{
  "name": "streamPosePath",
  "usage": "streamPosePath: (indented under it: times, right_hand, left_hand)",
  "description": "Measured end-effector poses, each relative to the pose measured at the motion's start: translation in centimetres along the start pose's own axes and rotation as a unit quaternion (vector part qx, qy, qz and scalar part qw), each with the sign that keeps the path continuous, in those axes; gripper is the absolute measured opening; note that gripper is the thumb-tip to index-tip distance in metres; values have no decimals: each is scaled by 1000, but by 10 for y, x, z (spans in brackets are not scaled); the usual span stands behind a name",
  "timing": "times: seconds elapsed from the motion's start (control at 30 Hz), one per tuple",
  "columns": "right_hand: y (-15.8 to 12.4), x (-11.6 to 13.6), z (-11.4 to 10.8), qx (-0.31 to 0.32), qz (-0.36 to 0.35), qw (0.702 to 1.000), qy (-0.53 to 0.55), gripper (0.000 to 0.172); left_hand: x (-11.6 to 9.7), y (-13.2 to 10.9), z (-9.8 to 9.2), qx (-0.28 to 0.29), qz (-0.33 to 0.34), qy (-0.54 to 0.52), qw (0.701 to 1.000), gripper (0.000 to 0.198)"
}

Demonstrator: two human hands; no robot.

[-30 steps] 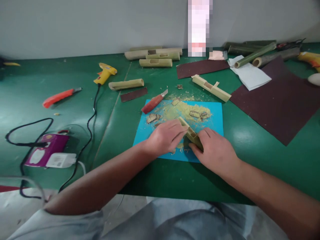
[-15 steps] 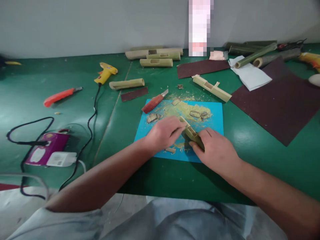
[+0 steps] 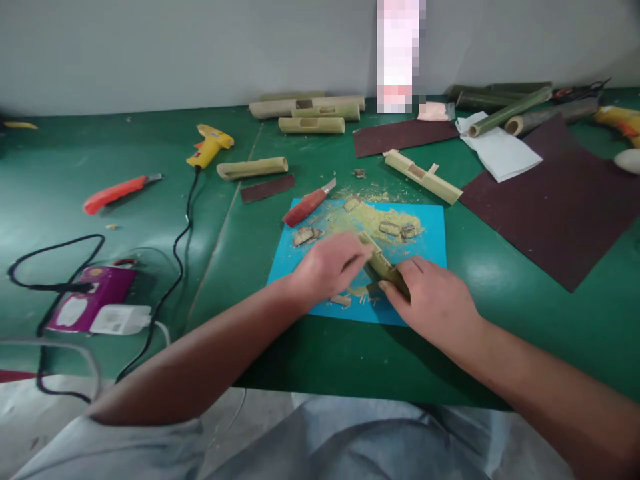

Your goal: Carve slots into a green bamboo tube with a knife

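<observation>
A short notched bamboo piece (image 3: pixel 379 259) lies tilted over a blue mat (image 3: pixel 434 233). My right hand (image 3: pixel 430 300) is wrapped round its near end and holds it. My left hand (image 3: pixel 330 267) is curled against the piece's left side, fingers pressed together at the notch; whatever is in them is hidden. Yellow-green sawdust (image 3: pixel 365 220) and small cut chips (image 3: pixel 306 235) cover the mat's far half. A red-handled carving knife (image 3: pixel 306 205) rests at the mat's far left corner.
On the green table: a yellow glue gun (image 3: pixel 210 145) with black cord, an orange utility knife (image 3: pixel 116 193), a purple power strip (image 3: pixel 95 308), several bamboo tubes (image 3: pixel 310 110) along the wall, another notched tube (image 3: pixel 423 175), dark sandpaper sheets (image 3: pixel 565 207) and white paper (image 3: pixel 503 150) at right.
My left hand has shifted slightly up and left along the bamboo piece, uncovering a few shavings on the mat's near edge. My right hand keeps its hold.
</observation>
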State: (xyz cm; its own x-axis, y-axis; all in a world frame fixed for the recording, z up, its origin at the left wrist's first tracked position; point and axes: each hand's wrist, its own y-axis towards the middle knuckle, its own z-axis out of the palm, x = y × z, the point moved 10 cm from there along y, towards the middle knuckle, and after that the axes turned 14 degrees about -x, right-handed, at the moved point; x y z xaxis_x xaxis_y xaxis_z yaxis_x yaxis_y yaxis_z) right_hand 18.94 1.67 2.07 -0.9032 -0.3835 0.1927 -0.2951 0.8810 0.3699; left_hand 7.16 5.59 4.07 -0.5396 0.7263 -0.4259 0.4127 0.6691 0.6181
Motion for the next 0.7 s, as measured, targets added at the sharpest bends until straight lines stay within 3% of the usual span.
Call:
streamPosePath:
  times: [0.07,0.2,0.3,0.5,0.7]
  right_hand:
    - [0,-1,0,1,3,1000,-3,29]
    - [1,0,0,6,-2,1000,-3,29]
    - [2,-1,-1,7,3,1000,-10,30]
    - [0,2,-1,20,-12,999,-21,29]
    - [-2,0,-6,-10,-17,1000,-11,27]
  left_hand:
    - [5,1,-4,-18,-22,14,999,21]
    - [0,0,3,23,-2,-6,1000,20]
    - [6,2,-4,-11,-28,18,999,20]
    - [-17,-3,4,19,36,-20,999,18]
    - [-3,-1,3,19,-2,12,1000,19]
